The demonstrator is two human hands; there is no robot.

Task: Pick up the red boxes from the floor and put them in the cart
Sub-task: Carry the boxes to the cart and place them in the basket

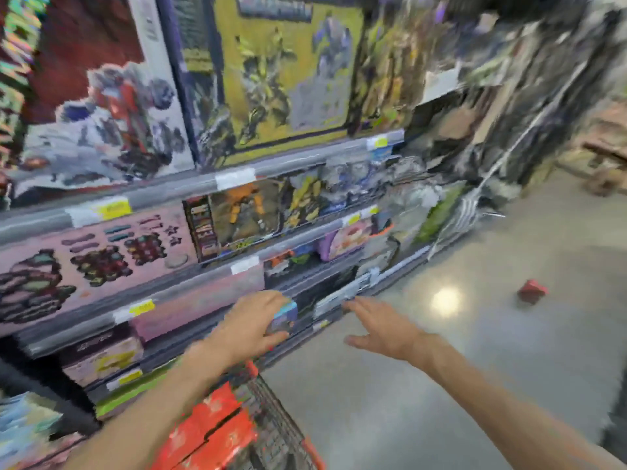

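The picture is heavily blurred. A small red box (532,290) lies on the shiny floor at the right, well beyond my hands. Below me stands the cart (281,432), a wire basket with an orange rim, with red boxes (210,425) inside it. My left hand (252,325) is above the cart and grips a small box with a blue and purple face (283,320). My right hand (380,329) is held out over the floor with fingers spread and nothing in it.
Store shelves (190,188) packed with toy boxes run along the left and rear, close to the cart. Open polished floor (441,385) stretches right. A wooden pallet or bench (607,164) sits far right.
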